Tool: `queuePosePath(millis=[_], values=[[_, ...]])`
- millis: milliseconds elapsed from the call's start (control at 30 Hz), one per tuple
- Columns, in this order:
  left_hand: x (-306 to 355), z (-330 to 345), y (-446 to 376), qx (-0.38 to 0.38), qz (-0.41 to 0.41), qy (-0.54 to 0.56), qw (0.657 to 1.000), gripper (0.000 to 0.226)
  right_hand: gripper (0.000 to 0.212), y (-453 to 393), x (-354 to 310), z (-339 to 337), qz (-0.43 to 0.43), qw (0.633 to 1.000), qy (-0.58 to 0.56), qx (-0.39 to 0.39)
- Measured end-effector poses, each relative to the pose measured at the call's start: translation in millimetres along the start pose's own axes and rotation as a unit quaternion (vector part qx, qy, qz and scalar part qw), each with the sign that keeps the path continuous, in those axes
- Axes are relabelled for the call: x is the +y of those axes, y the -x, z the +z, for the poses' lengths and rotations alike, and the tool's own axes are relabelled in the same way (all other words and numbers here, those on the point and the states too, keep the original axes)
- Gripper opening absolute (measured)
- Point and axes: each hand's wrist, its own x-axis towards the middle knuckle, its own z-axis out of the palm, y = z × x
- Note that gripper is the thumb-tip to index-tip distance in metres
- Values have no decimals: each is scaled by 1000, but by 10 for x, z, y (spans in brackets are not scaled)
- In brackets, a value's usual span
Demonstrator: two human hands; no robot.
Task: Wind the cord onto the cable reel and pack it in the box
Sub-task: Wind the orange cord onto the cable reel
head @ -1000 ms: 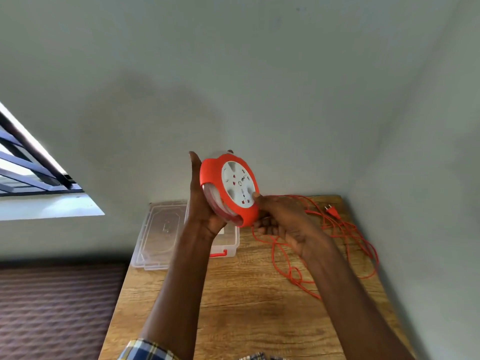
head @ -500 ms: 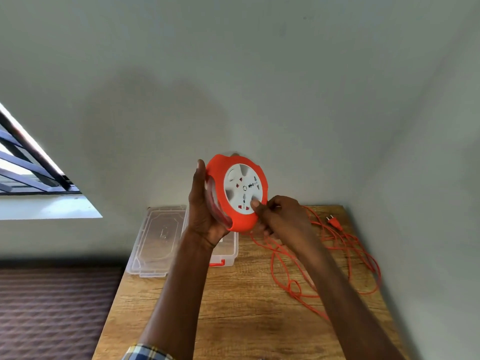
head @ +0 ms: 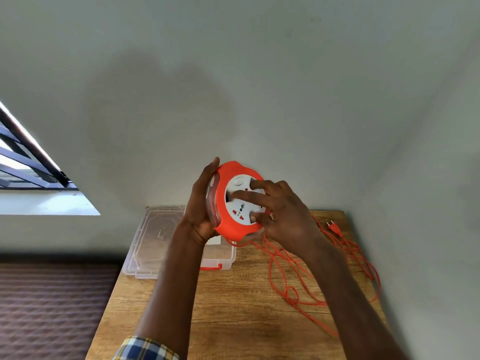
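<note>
I hold an orange cable reel (head: 230,227) with a white socket face upright above the wooden table (head: 233,315). My left hand (head: 201,206) grips its back and left rim. My right hand (head: 281,209) lies on the white face, fingers spread across it and thumb at the lower rim. An orange cord (head: 291,292) runs from the reel's bottom and lies in loose loops on the table to the right, ending in a plug (head: 334,227). A clear plastic box (head: 215,258) with an orange latch stands behind my left arm, its lid (head: 153,237) open flat to the left.
The table sits in a corner, with grey walls behind it and close on the right. A window with bars is at the left. Brown patterned floor lies to the left of the table.
My right hand has moved up from the reel's lower right edge onto the white face, fingers now spread over it. The white face has turned. The left hand's grip is unchanged.
</note>
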Motion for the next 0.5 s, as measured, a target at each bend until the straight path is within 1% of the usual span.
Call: queuePosePath(millis=[100, 167, 200, 267, 333, 367, 433, 500], values=[[-11, 29, 6, 23, -1, -4, 1000, 65, 59, 13, 24, 39, 3, 1000, 11, 15], [-14, 61, -9, 30, 4, -4, 1000, 63, 52, 29, 2, 87, 29, 997, 17, 65], [-14, 84, -23, 32, 7, -9, 999, 62, 51, 32, -31, 126, 62, 993, 1, 99], [-29, 135, -53, 39, 3, -31, 999, 61, 58, 25, -129, 230, 143, 975, -54, 160], [-61, 164, -55, 45, -1, -45, 998, 61, 62, 13, -190, 301, 191, 964, -53, 179], [-76, 163, -51, 45, -2, -42, 998, 62, 62, 15, -193, 306, 193, 964, -34, 181], [-92, 144, -37, 40, -9, -29, 999, 63, 58, 31, -162, 245, 166, 968, 2, 187], [-74, 125, -15, 28, -13, -19, 999, 62, 42, 59, -101, 154, 103, 979, 10, 175]])
